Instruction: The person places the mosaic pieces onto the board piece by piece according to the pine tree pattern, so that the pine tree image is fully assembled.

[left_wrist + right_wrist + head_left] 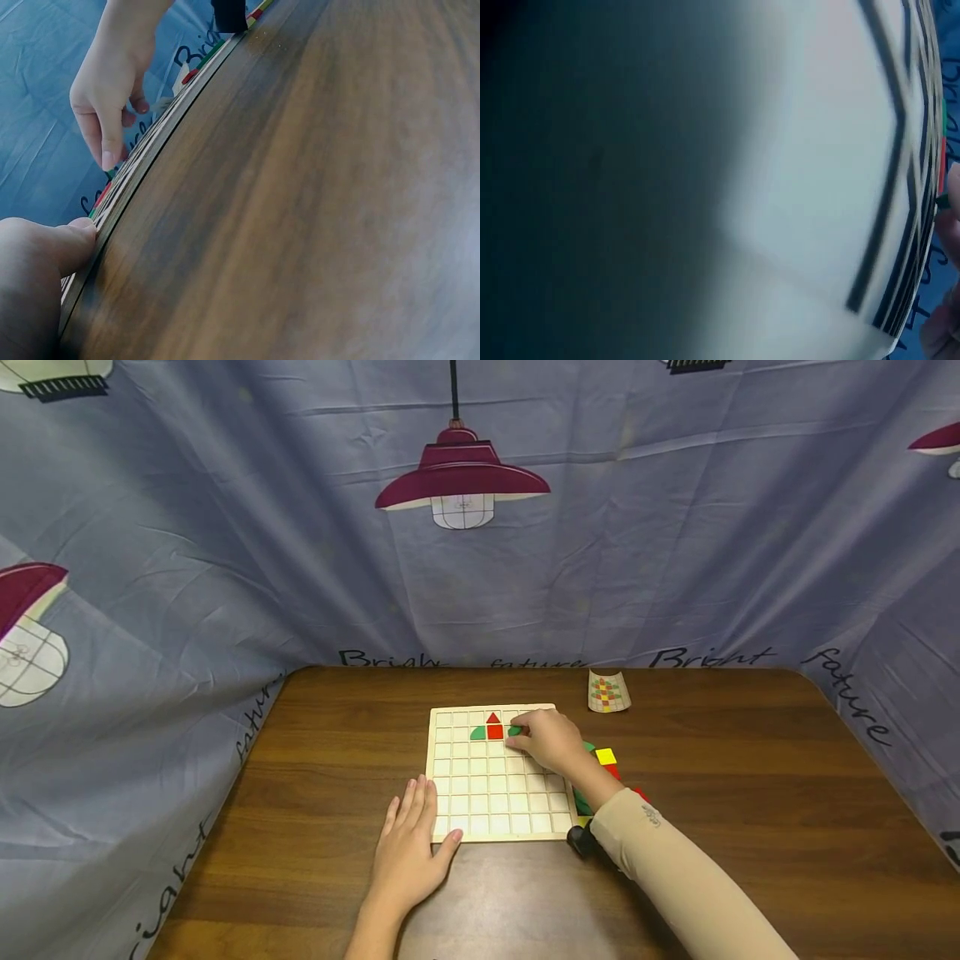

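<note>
A pale gridded board lies on the table. In its upper rows sit a red triangle, a red square below it, and a green curved-edge tile to the square's left. My right hand pinches another green tile between thumb and fingers, just right of the red square; the fingers partly cover it. My left hand rests at the board's lower left corner with fingers straight, its thumb on the near edge. The right wrist view shows mostly blurred board surface.
Loose tiles lie right of the board, partly under my right forearm, among them a yellow tile. A curled pattern card stands at the back of the wooden table. A black object is by my right sleeve. Printed curtain hangs behind.
</note>
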`<state>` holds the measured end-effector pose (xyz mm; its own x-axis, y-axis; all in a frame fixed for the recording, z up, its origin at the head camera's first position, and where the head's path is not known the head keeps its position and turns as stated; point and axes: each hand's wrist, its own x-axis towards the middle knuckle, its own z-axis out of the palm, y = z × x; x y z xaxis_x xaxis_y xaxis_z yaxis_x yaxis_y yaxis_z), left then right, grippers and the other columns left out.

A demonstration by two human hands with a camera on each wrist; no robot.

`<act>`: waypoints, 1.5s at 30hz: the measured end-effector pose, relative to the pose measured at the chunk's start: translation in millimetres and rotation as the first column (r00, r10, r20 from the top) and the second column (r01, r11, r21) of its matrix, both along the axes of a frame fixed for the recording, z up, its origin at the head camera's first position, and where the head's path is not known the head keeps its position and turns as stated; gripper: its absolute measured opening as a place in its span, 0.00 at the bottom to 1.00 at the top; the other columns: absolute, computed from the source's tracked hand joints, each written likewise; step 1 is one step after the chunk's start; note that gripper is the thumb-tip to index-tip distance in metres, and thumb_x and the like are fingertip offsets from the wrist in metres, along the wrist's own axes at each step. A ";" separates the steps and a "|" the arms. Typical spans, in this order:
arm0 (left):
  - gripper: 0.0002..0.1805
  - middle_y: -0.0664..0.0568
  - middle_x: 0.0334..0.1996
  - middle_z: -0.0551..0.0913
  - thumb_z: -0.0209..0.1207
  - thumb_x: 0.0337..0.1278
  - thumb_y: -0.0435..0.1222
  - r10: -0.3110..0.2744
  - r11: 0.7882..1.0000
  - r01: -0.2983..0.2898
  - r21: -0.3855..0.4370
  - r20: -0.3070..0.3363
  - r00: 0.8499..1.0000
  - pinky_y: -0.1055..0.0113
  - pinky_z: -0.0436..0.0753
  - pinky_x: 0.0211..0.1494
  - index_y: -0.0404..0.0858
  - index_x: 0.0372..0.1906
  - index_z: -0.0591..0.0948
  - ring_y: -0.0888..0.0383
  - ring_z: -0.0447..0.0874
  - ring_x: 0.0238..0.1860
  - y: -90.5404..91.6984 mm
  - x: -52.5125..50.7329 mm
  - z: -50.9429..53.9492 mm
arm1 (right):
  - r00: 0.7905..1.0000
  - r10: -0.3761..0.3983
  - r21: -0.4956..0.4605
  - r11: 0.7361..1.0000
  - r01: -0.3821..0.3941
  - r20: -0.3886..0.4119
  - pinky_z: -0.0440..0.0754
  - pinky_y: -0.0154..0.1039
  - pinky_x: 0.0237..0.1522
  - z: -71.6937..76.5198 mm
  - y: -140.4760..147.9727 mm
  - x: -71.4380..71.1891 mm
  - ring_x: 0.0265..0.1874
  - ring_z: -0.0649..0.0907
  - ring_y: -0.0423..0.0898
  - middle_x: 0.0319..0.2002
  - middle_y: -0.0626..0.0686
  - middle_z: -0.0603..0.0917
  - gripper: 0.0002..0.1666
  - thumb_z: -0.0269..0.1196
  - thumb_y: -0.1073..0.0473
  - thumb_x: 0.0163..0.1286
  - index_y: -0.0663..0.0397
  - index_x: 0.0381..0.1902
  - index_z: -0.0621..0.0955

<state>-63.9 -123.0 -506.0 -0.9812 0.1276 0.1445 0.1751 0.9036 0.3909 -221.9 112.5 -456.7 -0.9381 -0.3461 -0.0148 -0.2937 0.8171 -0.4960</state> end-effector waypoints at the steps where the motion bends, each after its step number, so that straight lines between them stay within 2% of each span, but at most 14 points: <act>1: 0.45 0.43 0.79 0.51 0.52 0.67 0.58 0.000 1.000 0.000 0.001 0.002 1.000 0.47 0.48 0.81 0.34 0.77 0.57 0.49 0.47 0.81 -0.2 -0.2 0.0 | 1.000 0.001 0.003 1.000 -0.001 -0.004 0.77 0.34 0.28 -1.0 -0.7 0.2 0.26 0.79 0.38 0.33 0.44 0.87 0.21 0.69 0.48 0.64 0.48 0.53 0.86; 5: 0.45 0.44 0.79 0.51 0.52 0.67 0.58 -0.001 1.000 0.001 0.007 0.008 1.000 0.47 0.47 0.81 0.34 0.77 0.56 0.50 0.46 0.81 -0.9 -0.3 -0.2 | 1.000 -0.011 0.009 1.000 0.011 -0.017 0.74 0.34 0.25 -4.1 -2.9 1.4 0.24 0.77 0.39 0.32 0.44 0.84 0.20 0.70 0.47 0.63 0.46 0.51 0.87; 12: 0.45 0.44 0.79 0.51 0.52 0.67 0.58 0.001 1.000 -0.001 0.011 0.010 1.000 0.47 0.47 0.81 0.34 0.77 0.56 0.50 0.46 0.81 -0.9 -0.1 0.6 | 0.998 -0.021 0.067 0.997 0.025 -0.053 0.72 0.35 0.27 -7.2 -2.9 2.3 0.28 0.77 0.43 0.42 0.48 0.87 0.24 0.67 0.48 0.67 0.47 0.58 0.84; 15: 0.45 0.44 0.79 0.51 0.52 0.67 0.58 0.001 1.000 -0.002 0.012 0.013 1.000 0.47 0.47 0.82 0.35 0.77 0.56 0.51 0.46 0.81 -0.9 0.0 0.8 | 0.998 -0.023 0.083 0.996 0.028 -0.059 0.71 0.35 0.26 -7.4 -1.9 2.8 0.27 0.76 0.43 0.39 0.48 0.86 0.24 0.66 0.49 0.68 0.46 0.60 0.83; 19: 0.45 0.44 0.79 0.51 0.52 0.67 0.58 0.002 1.000 -0.002 0.007 0.009 1.000 0.47 0.48 0.81 0.35 0.77 0.56 0.50 0.46 0.81 -0.7 0.6 0.2 | 0.999 -0.022 0.063 0.998 0.025 -0.046 0.69 0.34 0.23 -9.3 0.1 3.1 0.23 0.73 0.43 0.35 0.47 0.83 0.24 0.67 0.49 0.67 0.45 0.60 0.83; 25: 0.45 0.44 0.79 0.52 0.53 0.67 0.58 0.002 1.000 -0.002 0.007 0.007 1.000 0.45 0.49 0.81 0.35 0.77 0.57 0.49 0.47 0.81 -1.0 2.1 -1.1 | 1.000 -0.026 0.040 0.999 0.027 -0.014 0.70 0.34 0.24 -11.2 2.1 4.4 0.25 0.75 0.42 0.39 0.49 0.84 0.23 0.67 0.50 0.68 0.46 0.60 0.83; 31: 0.45 0.44 0.79 0.51 0.53 0.67 0.58 0.001 1.000 -0.001 0.010 0.008 1.000 0.46 0.48 0.81 0.35 0.77 0.56 0.49 0.46 0.81 -0.4 0.1 -0.6 | 0.998 -0.015 0.049 0.999 0.018 -0.056 0.73 0.33 0.25 -8.9 0.4 4.4 0.27 0.79 0.41 0.39 0.49 0.86 0.20 0.67 0.52 0.67 0.47 0.56 0.85; 37: 0.45 0.45 0.79 0.51 0.52 0.67 0.58 0.000 1.000 0.000 0.005 0.010 1.000 0.46 0.48 0.81 0.35 0.78 0.55 0.50 0.46 0.81 -0.8 -0.3 0.2 | 0.996 -0.054 0.054 0.997 0.058 -0.071 0.73 0.33 0.22 -8.0 -2.1 4.4 0.26 0.80 0.41 0.37 0.47 0.86 0.17 0.69 0.51 0.65 0.44 0.51 0.88; 45: 0.44 0.45 0.79 0.51 0.52 0.68 0.58 0.002 1.000 -0.002 0.007 0.007 1.000 0.46 0.49 0.81 0.36 0.78 0.55 0.50 0.46 0.81 -1.1 0.7 1.3 | 0.995 -0.101 -0.078 0.992 0.103 0.026 0.70 0.34 0.23 -8.4 -2.5 3.6 0.23 0.76 0.42 0.28 0.45 0.83 0.08 0.68 0.53 0.66 0.48 0.41 0.88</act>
<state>-63.3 -124.1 -504.6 -0.9826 0.1245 0.1381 0.1702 0.9013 0.3983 -218.3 110.0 -465.1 -0.9683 -0.2495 -0.0118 -0.1993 0.8004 -0.5654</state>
